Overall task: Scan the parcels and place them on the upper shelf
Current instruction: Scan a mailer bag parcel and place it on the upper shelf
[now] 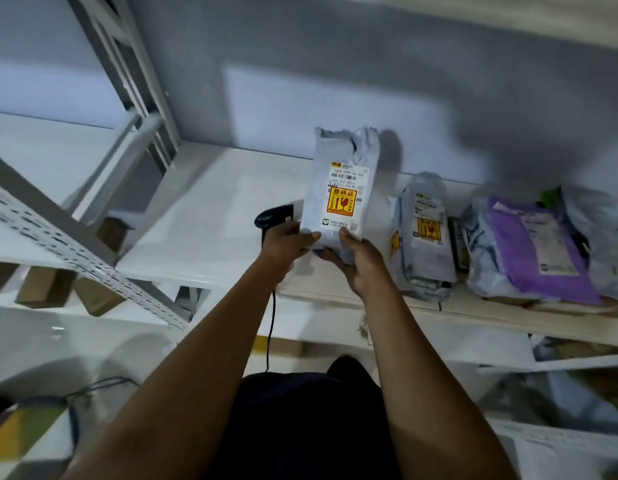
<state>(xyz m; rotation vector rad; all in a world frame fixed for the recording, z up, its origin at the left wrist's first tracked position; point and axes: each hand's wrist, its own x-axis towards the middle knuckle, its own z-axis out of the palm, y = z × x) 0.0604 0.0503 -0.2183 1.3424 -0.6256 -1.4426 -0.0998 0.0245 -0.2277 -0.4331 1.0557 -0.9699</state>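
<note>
In the middle of the frame a grey parcel (pixel 342 188) with a yellow-and-red sticker is held upright over the white shelf (pixel 196 220). The right hand (pixel 361 263) grips its bottom edge, fingers curled underneath and thumb on the label. The left hand (pixel 286 244) is closed round the handle of a black scanner (pixel 273 216), its thumb pressing the parcel's lower left corner. Further right on the shelf lie a second grey parcel (pixel 427 237) and a purple parcel (pixel 536 251).
</note>
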